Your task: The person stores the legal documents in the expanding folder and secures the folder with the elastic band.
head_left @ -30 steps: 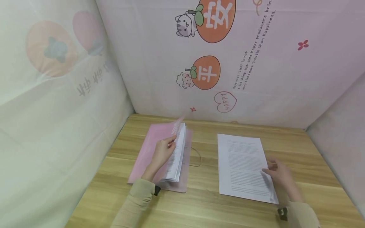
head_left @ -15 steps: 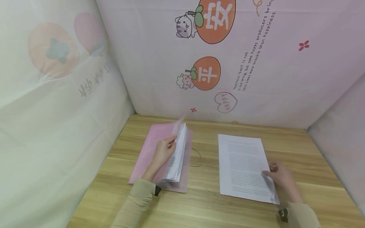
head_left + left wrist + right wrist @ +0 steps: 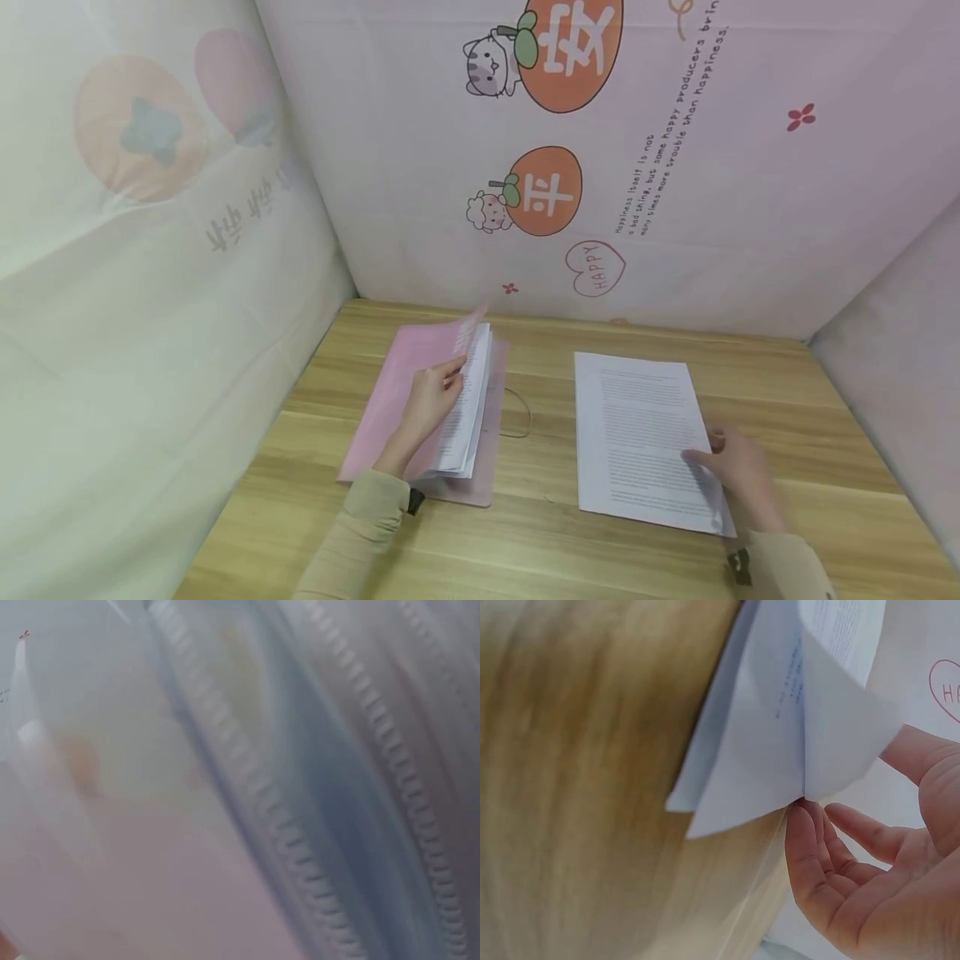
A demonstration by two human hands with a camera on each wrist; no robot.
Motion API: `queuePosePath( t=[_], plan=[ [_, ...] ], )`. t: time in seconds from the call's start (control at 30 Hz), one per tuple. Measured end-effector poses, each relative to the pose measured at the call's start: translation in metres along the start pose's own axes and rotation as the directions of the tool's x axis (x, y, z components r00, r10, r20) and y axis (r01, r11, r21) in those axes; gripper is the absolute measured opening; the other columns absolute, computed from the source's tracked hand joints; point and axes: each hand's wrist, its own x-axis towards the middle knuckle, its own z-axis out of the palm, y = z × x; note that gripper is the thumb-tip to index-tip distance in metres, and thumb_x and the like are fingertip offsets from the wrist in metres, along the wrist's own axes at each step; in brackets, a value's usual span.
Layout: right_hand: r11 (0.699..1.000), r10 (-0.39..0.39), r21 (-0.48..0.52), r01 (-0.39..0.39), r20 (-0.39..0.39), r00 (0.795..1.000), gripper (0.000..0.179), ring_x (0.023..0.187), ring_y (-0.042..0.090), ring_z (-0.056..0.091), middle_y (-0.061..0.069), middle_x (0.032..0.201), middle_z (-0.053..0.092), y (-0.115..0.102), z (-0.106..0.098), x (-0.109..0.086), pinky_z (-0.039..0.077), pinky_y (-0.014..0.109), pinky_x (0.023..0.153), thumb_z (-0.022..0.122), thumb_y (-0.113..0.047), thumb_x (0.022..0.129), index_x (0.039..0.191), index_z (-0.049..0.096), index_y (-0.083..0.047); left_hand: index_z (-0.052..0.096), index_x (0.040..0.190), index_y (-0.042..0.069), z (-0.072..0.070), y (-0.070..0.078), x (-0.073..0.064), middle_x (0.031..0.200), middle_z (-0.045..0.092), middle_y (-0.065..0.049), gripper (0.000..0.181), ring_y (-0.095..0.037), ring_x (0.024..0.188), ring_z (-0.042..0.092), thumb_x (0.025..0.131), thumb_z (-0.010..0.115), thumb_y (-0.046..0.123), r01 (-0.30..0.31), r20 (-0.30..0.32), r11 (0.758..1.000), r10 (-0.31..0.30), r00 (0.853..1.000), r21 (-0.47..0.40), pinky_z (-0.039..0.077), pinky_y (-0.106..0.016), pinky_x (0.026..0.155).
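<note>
A pink translucent folder (image 3: 386, 392) lies on the left of the table, its cover partly raised over white printed pages (image 3: 468, 421). My left hand (image 3: 429, 402) pinches the cover's free edge between thumb and fingers. To the right rests a stack of printed sheets (image 3: 645, 433). My right hand (image 3: 738, 475) is at the stack's right edge, thumb over the top page and fingers curled at the edge. The right wrist view shows sheet corners (image 3: 761, 750) lifted off the table beside the fingers. Blurred translucent plastic (image 3: 150, 825) with ridged bands fills the left wrist view.
A thin cord loop (image 3: 528, 412) sticks out from the folder's right side onto the wooden table (image 3: 525, 542). Printed fabric walls (image 3: 420, 167) enclose the table at the back, left and right.
My right thumb has slid slightly left across the top sheet. The left hand and the raised folder cover stay in place.
</note>
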Motion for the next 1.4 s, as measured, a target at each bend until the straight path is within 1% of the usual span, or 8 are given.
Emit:
queuePosePath(
  t=[0.17, 0.27, 0.53, 0.67, 0.8, 0.9, 1.13, 1.4],
  plan=[
    [1.0, 0.0, 0.001, 0.0, -0.005, 1.0, 0.079, 0.112, 0.056, 0.054, 0.043, 0.126, 0.054, -0.001, 0.001, 0.002, 0.048, 0.061, 0.088, 0.078, -0.031, 0.08, 0.133, 0.044, 0.018, 0.065, 0.124, -0.007, -0.001, 0.001, 0.001, 0.126, 0.065, -0.023, 0.034, -0.037, 0.108, 0.069, 0.092, 0.056, 0.0, 0.01, 0.012, 1.0, -0.01, 1.0, 0.003, 0.057, -0.041, 0.088],
    [1.0, 0.01, 0.014, -0.01, -0.009, 1.0, 0.077, 0.111, 0.056, 0.055, 0.043, 0.125, 0.054, 0.0, 0.002, 0.002, 0.048, 0.06, 0.087, 0.078, -0.026, 0.079, 0.132, 0.044, 0.017, 0.065, 0.124, -0.007, -0.002, 0.001, 0.001, 0.126, 0.065, -0.023, 0.034, -0.037, 0.108, 0.069, 0.092, 0.056, 0.001, 0.013, 0.015, 1.0, -0.013, 1.0, -0.002, 0.058, -0.041, 0.088],
    [0.999, 0.031, 0.032, -0.031, 0.003, 1.0, 0.073, 0.096, 0.045, 0.06, 0.041, 0.114, 0.058, 0.001, 0.003, 0.006, 0.051, 0.048, 0.075, 0.079, -0.024, 0.076, 0.126, 0.048, 0.019, 0.065, 0.124, -0.006, -0.001, -0.002, 0.002, 0.126, 0.065, -0.023, 0.034, -0.036, 0.107, 0.069, 0.092, 0.056, 0.0, 0.003, 0.014, 1.0, -0.004, 1.0, 0.014, 0.058, -0.04, 0.087],
    [0.998, 0.044, 0.046, -0.045, 0.024, 0.999, 0.072, 0.096, 0.045, 0.06, 0.04, 0.113, 0.059, -0.001, 0.002, 0.008, 0.049, 0.049, 0.077, 0.08, -0.023, 0.076, 0.126, 0.049, 0.02, 0.065, 0.124, -0.006, -0.001, -0.004, 0.003, 0.126, 0.065, -0.023, 0.034, -0.036, 0.108, 0.069, 0.091, 0.056, 0.0, 0.0, 0.011, 1.0, 0.0, 1.0, 0.019, 0.058, -0.04, 0.087],
    [0.998, 0.05, 0.04, -0.052, 0.045, 0.998, 0.07, 0.101, 0.048, 0.058, 0.04, 0.117, 0.058, -0.003, 0.002, 0.01, 0.048, 0.054, 0.082, 0.079, -0.022, 0.077, 0.125, 0.05, 0.02, 0.066, 0.124, -0.007, -0.001, -0.005, 0.004, 0.126, 0.065, -0.023, 0.034, -0.035, 0.107, 0.07, 0.091, 0.057, 0.0, -0.002, 0.005, 1.0, 0.002, 1.0, 0.022, 0.058, -0.04, 0.087],
    [0.998, 0.052, 0.034, -0.054, 0.065, 0.997, 0.067, 0.102, 0.05, 0.057, 0.041, 0.117, 0.058, -0.005, 0.002, 0.01, 0.047, 0.055, 0.084, 0.078, -0.021, 0.077, 0.122, 0.052, 0.021, 0.066, 0.123, -0.006, -0.002, -0.006, 0.005, 0.125, 0.066, -0.023, 0.034, -0.035, 0.106, 0.07, 0.091, 0.057, 0.0, -0.007, 0.0, 1.0, 0.007, 1.0, 0.031, 0.058, -0.04, 0.087],
    [0.999, 0.034, 0.035, -0.037, 0.089, 0.995, 0.058, 0.09, 0.039, 0.062, 0.037, 0.106, 0.063, -0.006, -0.003, 0.011, 0.049, 0.049, 0.077, 0.077, -0.021, 0.077, 0.113, 0.057, 0.021, 0.066, 0.123, -0.007, 0.0, -0.004, 0.006, 0.125, 0.066, -0.023, 0.034, -0.035, 0.105, 0.07, 0.092, 0.056, 0.0, -0.004, -0.006, 0.999, 0.005, 1.0, 0.033, 0.058, -0.041, 0.086],
    [0.998, 0.034, 0.045, -0.04, 0.132, 0.991, 0.058, 0.092, 0.04, 0.063, 0.036, 0.107, 0.064, -0.005, -0.003, 0.016, 0.051, 0.05, 0.08, 0.074, -0.021, 0.081, 0.117, 0.056, 0.021, 0.066, 0.123, -0.006, 0.002, -0.005, 0.006, 0.125, 0.066, -0.022, 0.034, -0.035, 0.106, 0.07, 0.091, 0.057, 0.0, -0.004, -0.017, 1.0, 0.005, 1.0, 0.028, 0.058, -0.04, 0.087]
  ],
)
